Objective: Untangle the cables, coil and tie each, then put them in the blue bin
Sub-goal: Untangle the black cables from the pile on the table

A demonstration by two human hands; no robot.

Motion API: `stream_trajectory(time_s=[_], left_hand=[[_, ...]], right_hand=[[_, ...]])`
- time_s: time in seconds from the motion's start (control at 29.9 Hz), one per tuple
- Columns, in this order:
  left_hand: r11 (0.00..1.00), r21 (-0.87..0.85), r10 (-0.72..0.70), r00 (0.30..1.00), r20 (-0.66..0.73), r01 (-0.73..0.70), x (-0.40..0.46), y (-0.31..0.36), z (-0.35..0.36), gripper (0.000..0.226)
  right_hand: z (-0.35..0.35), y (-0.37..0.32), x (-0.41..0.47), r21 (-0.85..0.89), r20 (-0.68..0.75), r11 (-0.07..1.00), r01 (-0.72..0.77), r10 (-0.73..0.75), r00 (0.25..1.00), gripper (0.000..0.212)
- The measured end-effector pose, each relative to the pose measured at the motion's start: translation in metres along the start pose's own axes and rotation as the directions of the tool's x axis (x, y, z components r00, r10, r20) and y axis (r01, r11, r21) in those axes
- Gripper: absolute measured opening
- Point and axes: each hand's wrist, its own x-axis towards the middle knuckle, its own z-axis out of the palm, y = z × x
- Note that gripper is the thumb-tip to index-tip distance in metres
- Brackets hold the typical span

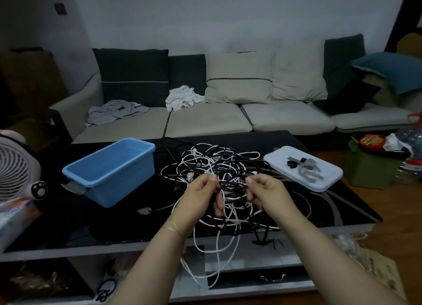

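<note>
Both my hands pinch the cable tangle (214,167): left hand (201,195), right hand (267,192); blue bin (109,165) left of them.

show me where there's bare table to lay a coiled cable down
Bare glass shows on the table near the front edge, below the blue bin, and right of the cable tangle, below the white lid. The middle is crowded with cables, both hands in them.
</note>
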Motion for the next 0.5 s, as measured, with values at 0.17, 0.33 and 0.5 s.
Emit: stream_trajectory(time_s=[0.17,0.33,0.5], left_hand=[[0.946,-0.050,-0.318,0.946,0.065,0.321,0.005,-0.004,-0.009,0.017],[0.982,0.128,-0.150,0.983,0.108,0.135,0.003,-0.009,-0.005,0.026],[0.960,0.281,-0.051,0.978,0.202,-0.008,-0.001,-0.005,-0.003,0.036]], right_hand=[[0.001,0.000,-0.001,-0.028,-0.174,0.991,0.127,-0.130,0.976,0.011],[0.005,-0.001,-0.002,-0.032,-0.127,0.995,0.090,-0.094,0.987,0.015],[0.003,-0.005,-0.003,0.043,-0.137,0.998,-0.045,0.050,0.989,0.020]])
